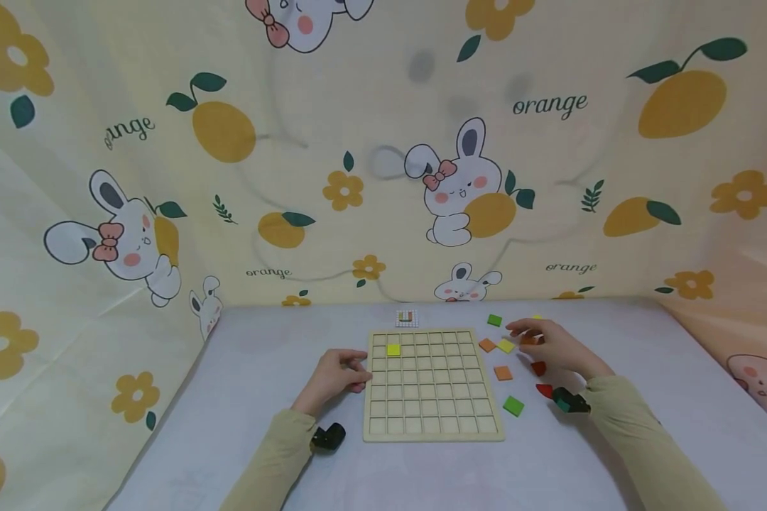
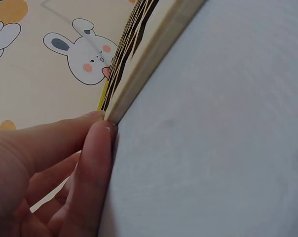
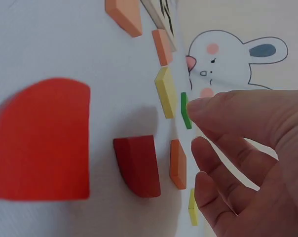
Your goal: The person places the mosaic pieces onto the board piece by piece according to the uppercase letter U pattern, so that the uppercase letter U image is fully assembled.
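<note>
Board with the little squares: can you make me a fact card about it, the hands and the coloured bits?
Board: pale square grid board lying on the table
On it: one yellow tile, near the far left corner
Left hand: touches the board's left edge
Right hand: above the loose pieces, holding nothing that shows
Loose pieces in view: two green tiles, three orange tiles, two more yellow tiles, two red rounded pieces
Picture card: beyond the board's far edge

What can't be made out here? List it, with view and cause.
Card, head view: pattern details too small to read.
Orange piece by the right hand, head view: partly covered by that hand.
Board, left wrist view: cut off by the frame's top.
Nearest red piece, right wrist view: cut off at frame's left.
</note>
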`<action>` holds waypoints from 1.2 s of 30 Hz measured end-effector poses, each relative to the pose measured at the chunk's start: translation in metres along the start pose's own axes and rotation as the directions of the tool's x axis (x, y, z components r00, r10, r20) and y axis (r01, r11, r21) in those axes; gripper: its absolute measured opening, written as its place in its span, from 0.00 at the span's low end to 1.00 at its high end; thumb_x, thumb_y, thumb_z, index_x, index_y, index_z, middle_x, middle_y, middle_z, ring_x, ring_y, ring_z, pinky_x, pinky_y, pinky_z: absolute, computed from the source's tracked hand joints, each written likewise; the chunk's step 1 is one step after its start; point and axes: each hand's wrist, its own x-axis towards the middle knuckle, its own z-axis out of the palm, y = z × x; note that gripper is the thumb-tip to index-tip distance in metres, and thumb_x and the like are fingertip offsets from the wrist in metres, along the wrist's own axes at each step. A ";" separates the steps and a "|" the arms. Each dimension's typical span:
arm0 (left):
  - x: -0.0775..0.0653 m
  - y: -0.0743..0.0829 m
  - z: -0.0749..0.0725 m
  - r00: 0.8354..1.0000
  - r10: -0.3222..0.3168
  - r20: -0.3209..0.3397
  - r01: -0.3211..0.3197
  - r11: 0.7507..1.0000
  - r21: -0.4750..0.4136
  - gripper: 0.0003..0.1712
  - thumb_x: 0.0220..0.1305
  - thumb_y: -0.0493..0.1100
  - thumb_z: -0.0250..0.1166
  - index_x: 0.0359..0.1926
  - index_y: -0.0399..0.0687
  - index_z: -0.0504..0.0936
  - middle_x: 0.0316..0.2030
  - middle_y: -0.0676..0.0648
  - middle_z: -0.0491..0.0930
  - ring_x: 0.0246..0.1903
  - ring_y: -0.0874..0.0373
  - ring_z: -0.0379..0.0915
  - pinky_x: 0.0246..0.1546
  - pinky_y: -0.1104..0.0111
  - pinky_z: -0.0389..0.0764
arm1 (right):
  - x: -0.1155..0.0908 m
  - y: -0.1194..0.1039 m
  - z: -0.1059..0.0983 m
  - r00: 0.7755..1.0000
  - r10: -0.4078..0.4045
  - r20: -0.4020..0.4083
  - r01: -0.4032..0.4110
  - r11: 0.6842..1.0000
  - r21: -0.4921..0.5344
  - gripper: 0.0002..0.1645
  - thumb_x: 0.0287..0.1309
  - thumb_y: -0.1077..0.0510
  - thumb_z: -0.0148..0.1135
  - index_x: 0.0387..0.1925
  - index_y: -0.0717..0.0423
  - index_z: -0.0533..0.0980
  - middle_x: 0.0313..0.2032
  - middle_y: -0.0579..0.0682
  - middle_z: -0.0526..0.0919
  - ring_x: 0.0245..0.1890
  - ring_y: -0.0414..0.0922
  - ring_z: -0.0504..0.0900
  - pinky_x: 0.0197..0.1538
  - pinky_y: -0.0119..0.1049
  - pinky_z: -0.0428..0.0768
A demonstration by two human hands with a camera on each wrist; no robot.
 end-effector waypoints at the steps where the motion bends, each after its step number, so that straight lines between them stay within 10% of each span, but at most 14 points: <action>1: 0.000 0.000 0.000 1.000 0.002 -0.003 -0.002 1.000 -0.001 0.29 0.52 0.31 0.71 0.57 0.35 0.76 0.31 0.43 0.79 0.23 0.58 0.79 0.27 0.67 0.84 | 0.000 0.000 0.000 1.000 0.000 0.000 0.000 1.000 -0.004 0.24 0.60 0.62 0.63 0.59 0.55 0.73 0.49 0.53 0.78 0.50 0.55 0.71 0.49 0.46 0.75; 36: -0.001 -0.005 -0.001 1.000 -0.001 0.013 0.001 1.000 -0.009 0.29 0.52 0.33 0.72 0.57 0.36 0.76 0.31 0.43 0.79 0.24 0.57 0.79 0.27 0.67 0.84 | 0.007 -0.002 0.013 0.999 0.010 0.043 -0.008 0.999 -0.039 0.18 0.57 0.66 0.62 0.51 0.56 0.78 0.47 0.52 0.76 0.44 0.51 0.69 0.47 0.43 0.75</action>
